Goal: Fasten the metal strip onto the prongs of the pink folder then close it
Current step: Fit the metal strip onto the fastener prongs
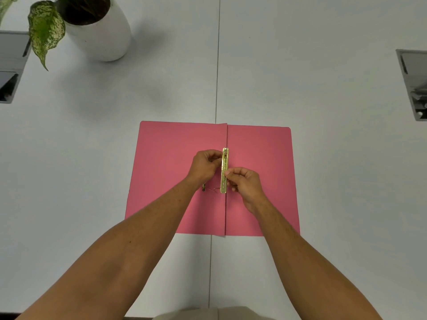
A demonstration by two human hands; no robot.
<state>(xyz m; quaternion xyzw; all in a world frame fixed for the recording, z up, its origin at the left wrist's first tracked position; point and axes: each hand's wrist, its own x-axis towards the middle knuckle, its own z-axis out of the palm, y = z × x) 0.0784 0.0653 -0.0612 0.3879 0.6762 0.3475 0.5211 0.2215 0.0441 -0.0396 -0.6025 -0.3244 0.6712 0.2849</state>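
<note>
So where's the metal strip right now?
In the head view, the metal strip sits mid-frame along the open pink folder's centre fold, pinched between left hand and right hand.

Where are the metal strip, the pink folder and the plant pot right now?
metal strip (225, 158): head view, upper part of the strip, above the right hand.
pink folder (166, 158): head view, bare left flap.
plant pot (108, 35): head view, white side wall, far left of the table.

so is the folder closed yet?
No, the pink folder lies open flat, and both hands hold the metal strip over its fold.
</note>
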